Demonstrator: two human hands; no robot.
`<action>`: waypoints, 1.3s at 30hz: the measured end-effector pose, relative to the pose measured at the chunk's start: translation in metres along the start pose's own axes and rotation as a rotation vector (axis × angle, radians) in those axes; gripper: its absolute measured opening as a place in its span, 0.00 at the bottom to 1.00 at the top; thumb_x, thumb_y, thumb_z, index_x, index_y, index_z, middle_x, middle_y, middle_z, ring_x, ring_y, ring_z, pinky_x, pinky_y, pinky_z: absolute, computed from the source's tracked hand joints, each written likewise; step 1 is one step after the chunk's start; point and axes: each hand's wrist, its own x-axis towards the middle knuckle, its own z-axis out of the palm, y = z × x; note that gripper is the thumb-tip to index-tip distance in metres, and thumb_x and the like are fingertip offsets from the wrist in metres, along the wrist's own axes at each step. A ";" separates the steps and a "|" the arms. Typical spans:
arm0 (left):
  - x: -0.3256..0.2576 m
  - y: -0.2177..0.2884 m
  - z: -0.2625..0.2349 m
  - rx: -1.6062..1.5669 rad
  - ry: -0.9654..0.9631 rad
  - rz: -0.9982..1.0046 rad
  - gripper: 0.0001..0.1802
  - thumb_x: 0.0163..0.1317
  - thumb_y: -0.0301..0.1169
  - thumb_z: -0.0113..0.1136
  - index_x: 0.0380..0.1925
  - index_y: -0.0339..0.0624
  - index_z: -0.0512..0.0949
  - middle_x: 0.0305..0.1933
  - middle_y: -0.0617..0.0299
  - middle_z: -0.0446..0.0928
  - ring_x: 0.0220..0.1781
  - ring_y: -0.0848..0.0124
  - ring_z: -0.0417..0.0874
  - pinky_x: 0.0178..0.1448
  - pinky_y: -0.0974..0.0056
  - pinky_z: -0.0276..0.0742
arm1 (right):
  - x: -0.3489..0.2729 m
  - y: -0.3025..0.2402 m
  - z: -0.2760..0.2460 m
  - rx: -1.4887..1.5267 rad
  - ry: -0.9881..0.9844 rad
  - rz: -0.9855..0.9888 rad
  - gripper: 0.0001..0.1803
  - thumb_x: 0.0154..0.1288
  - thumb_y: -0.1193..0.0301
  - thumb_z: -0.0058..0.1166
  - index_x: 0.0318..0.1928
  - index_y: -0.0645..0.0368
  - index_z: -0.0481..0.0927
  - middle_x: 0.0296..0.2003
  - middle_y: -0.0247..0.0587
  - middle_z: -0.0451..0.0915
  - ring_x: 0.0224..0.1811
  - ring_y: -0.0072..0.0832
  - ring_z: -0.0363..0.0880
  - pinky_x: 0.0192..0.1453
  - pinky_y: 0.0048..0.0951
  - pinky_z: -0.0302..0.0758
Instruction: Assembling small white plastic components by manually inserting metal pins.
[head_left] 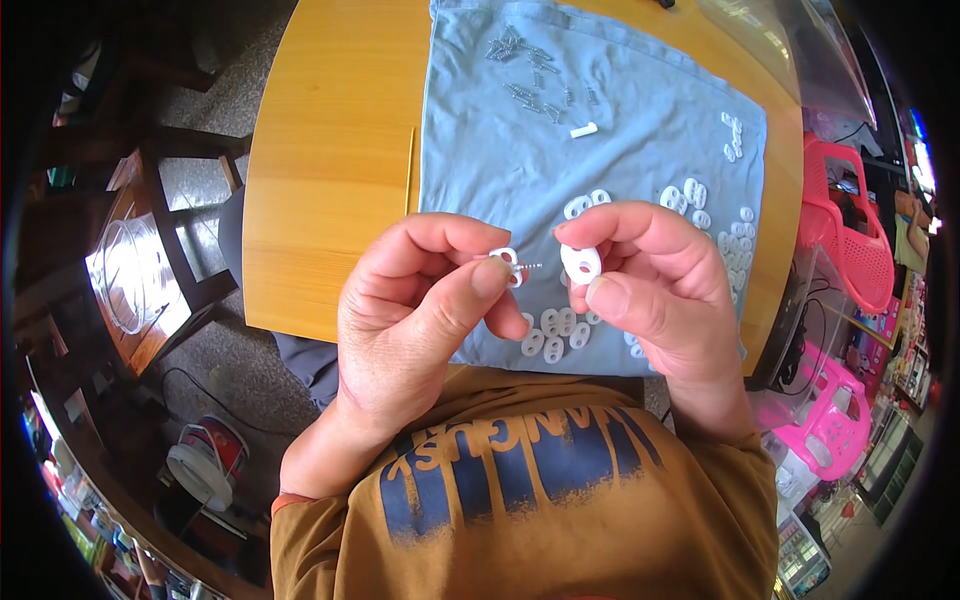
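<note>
My left hand (415, 320) pinches a small white plastic ring piece (506, 262) with a thin metal screw through it, its tip pointing right. My right hand (655, 290) holds a second white oval plastic piece with a hole (581, 264) between thumb and forefinger, a short gap to the right of the screw tip. Both hands hover above a blue cloth (520, 170) spread on a wooden table (330, 180). Several more white plastic pieces (555, 335) lie on the cloth under and right of my hands.
A pile of small metal screws (535, 75) and a white plastic tube (583, 130) lie farther back on the cloth. More white pieces (735, 135) sit near the cloth's right edge. Pink plastic chairs (850, 250) stand to the right, a clear bag (780, 40) at top right, a wooden stand at left.
</note>
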 end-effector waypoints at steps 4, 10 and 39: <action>0.001 -0.001 0.001 0.005 0.005 0.000 0.08 0.58 0.22 0.54 0.39 0.34 0.72 0.32 0.60 0.76 0.28 0.75 0.77 0.34 0.73 0.74 | 0.000 0.001 -0.002 -0.073 0.026 -0.009 0.11 0.62 0.73 0.51 0.44 0.65 0.75 0.28 0.27 0.73 0.29 0.10 0.67 0.33 0.13 0.66; 0.002 -0.005 0.007 0.059 0.057 0.049 0.07 0.57 0.24 0.55 0.36 0.34 0.71 0.31 0.55 0.76 0.23 0.71 0.77 0.29 0.72 0.74 | 0.005 0.003 0.003 -0.132 0.114 -0.045 0.10 0.61 0.70 0.53 0.39 0.64 0.77 0.28 0.29 0.76 0.29 0.12 0.68 0.33 0.14 0.68; 0.002 -0.010 0.010 0.116 0.088 0.118 0.06 0.58 0.22 0.53 0.36 0.34 0.71 0.30 0.57 0.75 0.26 0.72 0.77 0.31 0.71 0.75 | 0.006 0.009 0.011 -0.559 0.219 -0.297 0.08 0.59 0.78 0.52 0.40 0.65 0.77 0.30 0.38 0.77 0.31 0.19 0.74 0.34 0.18 0.70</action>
